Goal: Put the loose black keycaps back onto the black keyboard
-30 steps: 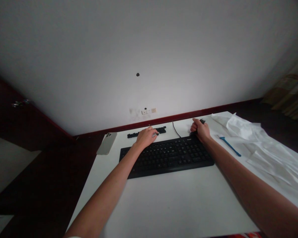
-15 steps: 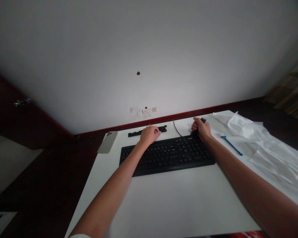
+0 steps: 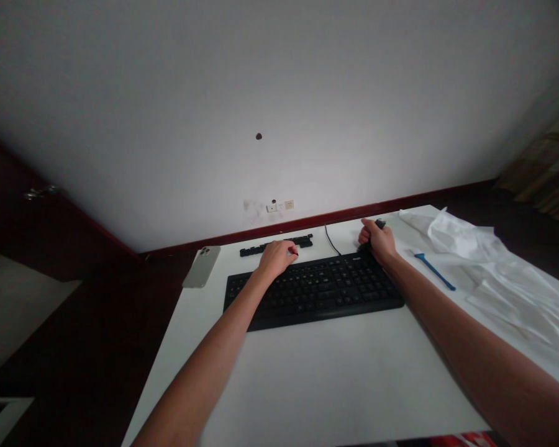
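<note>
A black keyboard (image 3: 326, 292) lies on the white table, its cable running off the back edge. My left hand (image 3: 277, 257) is over its upper edge, thumb and fingers pinched on a small dark piece that looks like a keycap (image 3: 295, 253). Behind that hand, a row of loose black keycaps (image 3: 254, 251) is lined up, partly hidden by it. At the keyboard's upper right corner, my right hand (image 3: 377, 239) is closed in a fist around a black object (image 3: 381, 223). Only the ends of this object show, so its kind is unclear.
A phone (image 3: 202, 267) lies face down at the table's left edge. To the right are a blue slender tool (image 3: 434, 271) and crumpled white sheeting (image 3: 494, 273). Beyond the table (image 3: 335, 372) stands a wall with sockets (image 3: 280, 207); a dark red door (image 3: 23, 211) is at left.
My left hand has come slightly back toward me, from the keycap row to the keyboard's upper edge, and a dark piece now shows at its fingertips. My right hand stays in place.
</note>
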`<state>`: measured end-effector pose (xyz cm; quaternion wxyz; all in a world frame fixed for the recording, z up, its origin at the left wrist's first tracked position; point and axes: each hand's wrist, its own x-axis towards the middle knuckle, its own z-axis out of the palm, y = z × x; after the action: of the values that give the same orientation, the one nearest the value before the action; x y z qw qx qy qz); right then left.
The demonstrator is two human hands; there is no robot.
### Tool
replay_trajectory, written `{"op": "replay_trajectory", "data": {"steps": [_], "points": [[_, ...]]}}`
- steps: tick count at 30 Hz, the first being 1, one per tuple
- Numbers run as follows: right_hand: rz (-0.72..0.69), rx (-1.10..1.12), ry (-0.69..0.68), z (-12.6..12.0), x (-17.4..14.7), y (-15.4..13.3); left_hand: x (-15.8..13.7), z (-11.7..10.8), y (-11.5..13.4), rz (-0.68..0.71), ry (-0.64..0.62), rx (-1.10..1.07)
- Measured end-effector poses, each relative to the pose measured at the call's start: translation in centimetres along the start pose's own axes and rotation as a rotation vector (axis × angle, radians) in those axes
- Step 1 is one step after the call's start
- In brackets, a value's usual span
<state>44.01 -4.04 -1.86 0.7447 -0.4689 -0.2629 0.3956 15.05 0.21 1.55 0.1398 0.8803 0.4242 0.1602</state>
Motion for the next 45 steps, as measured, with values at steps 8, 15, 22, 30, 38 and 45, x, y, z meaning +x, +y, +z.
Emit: {"op": "replay_trajectory", "data": {"steps": [8, 15, 22, 30, 38, 45], "points": [[-0.002, -0.004, 0.002, -0.2, 0.2, 0.3, -2.5, -2.9, 2.6, 0.143, -0.052, -0.136], [-0.009, -0.012, 0.002, -0.1, 0.1, 0.1, -3.8, -3.3, 3.8, 0.174, -0.243, -0.089], [-0.014, -0.024, -0.008, -0.1, 0.0, 0.1, -3.8, -2.8, 4.1, 0.171, -0.27, -0.134], [-0.008, -0.028, -0.016, -0.2, 0.1, 0.2, -3.7, -2.3, 4.3, 0.183, -0.302, -0.111], [-0.007, -0.026, -0.015, -0.4, 0.4, 0.4, -3.7, -1.6, 4.1, 0.204, -0.282, -0.058], [-0.007, -0.029, -0.021, -0.3, 0.3, 0.3, -3.6, -1.8, 4.1, 0.197, -0.3, -0.065]]}}
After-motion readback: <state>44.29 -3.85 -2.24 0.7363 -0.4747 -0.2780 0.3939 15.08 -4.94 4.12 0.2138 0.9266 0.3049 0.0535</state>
